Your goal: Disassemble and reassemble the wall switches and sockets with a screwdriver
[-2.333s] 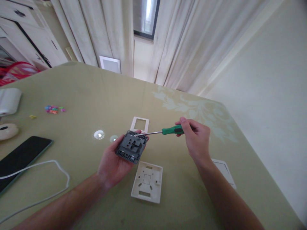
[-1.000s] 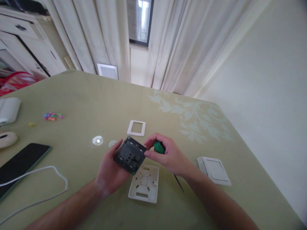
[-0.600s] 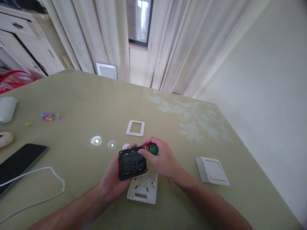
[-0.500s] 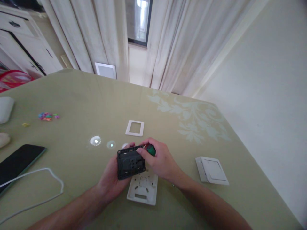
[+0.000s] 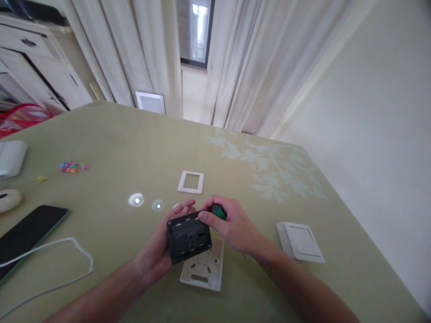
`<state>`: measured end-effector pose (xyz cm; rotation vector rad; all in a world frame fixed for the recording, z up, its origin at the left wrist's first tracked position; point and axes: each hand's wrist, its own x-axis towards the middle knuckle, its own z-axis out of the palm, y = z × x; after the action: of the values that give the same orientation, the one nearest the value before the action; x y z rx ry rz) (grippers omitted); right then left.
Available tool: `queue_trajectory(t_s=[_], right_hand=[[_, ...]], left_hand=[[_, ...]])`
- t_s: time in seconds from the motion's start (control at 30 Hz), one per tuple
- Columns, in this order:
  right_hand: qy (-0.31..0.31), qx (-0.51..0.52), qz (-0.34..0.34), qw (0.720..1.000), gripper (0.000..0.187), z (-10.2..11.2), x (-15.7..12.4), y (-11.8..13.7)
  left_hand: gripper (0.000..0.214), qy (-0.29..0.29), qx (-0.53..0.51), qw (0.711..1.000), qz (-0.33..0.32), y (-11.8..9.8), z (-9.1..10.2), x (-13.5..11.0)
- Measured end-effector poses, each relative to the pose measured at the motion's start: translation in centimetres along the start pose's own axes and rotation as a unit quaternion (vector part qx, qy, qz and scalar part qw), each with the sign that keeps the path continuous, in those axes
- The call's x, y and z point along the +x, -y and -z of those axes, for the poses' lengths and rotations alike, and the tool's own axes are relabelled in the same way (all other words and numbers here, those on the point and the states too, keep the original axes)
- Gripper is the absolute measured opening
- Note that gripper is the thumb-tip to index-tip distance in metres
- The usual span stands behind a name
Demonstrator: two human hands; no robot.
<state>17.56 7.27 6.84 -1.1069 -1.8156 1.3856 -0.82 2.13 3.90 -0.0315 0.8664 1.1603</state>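
My left hand (image 5: 156, 251) supports a black wall socket module (image 5: 189, 240) from below and the left, its fingertips stretched out past the far edge. The module is tilted, with its black back facing me. My right hand (image 5: 232, 224) is closed around a green-and-black screwdriver handle (image 5: 218, 211), and its thumb and fingers pinch the module's upper right corner. A thin metal rod (image 5: 245, 257) shows under my right wrist; I cannot tell whether it belongs to the screwdriver. Below the module, a white back box (image 5: 202, 273) lies on the table, partly hidden.
A white square frame (image 5: 191, 182) lies beyond my hands. At right sits a white wall switch (image 5: 301, 242). On the left are a phone (image 5: 30, 231), a white cable (image 5: 63, 282), small colourful pieces (image 5: 71, 167) and a white case (image 5: 12, 158). A wall borders the table's right side.
The module and both hands have shifted slightly right and toward me. My left fingers stretch out further beyond the module. The camera view has moved a little.
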Motion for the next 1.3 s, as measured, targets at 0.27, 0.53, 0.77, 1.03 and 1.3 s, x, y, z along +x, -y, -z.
queue_trajectory(t_s=[0.27, 0.53, 0.77, 1.03, 1.3], right_hand=[[0.040, 0.014, 0.029, 0.999, 0.019, 1.6, -1.6, 2.7], [0.048, 0.011, 0.086, 0.995, 0.015, 3.0, -4.1, 5.3], [0.049, -0.003, 0.131, 0.990, 0.010, 3.6, -5.0, 5.5], [0.005, -0.001, 0.139, 0.990, 0.009, 5.2, -4.3, 5.4], [-0.177, 0.000, 0.167, 0.970, 0.017, 8.3, -3.0, 4.5]], left_hand=[[0.002, 0.032, 0.128, 0.990, -0.054, -2.0, 0.5, 1.8], [0.016, 0.034, 0.178, 0.962, -0.204, -4.6, -1.8, 7.3], [0.029, -0.016, 0.307, 0.889, -0.339, -5.8, -4.3, 15.6], [0.027, 0.001, 0.476, 0.795, -0.376, -6.8, -3.1, 17.5], [0.043, 0.041, 0.497, 0.772, -0.395, -8.0, -1.9, 14.9]])
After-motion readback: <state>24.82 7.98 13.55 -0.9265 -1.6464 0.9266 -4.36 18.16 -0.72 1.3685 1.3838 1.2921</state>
